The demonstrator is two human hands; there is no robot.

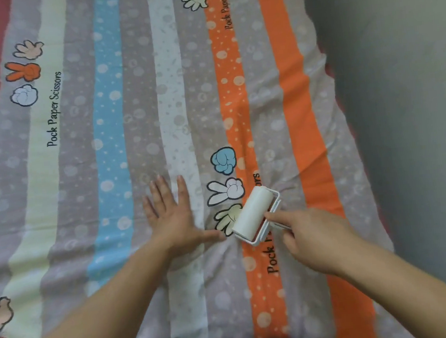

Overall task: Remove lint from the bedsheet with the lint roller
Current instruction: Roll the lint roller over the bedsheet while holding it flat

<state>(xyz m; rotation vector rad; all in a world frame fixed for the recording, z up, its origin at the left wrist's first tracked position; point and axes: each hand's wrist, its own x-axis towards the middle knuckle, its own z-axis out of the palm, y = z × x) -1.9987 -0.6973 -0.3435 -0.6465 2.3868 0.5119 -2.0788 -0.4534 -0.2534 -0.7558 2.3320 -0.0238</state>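
Mid-roll, pretty much. Right hand (314, 239) wrapped round the handle of the lint roller (252, 212), index finger stretched along the frame, drum down on the bedsheet (137, 122) at about 5 o'clock. Left hand (172, 216) spread flat and wide just beside it at 9, pinning cloth. Next push probably wants steady pressure toward 12. Loads of open sheet up there; bed edge close at 3.

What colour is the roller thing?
The lint roller is white, seen best in the head view.
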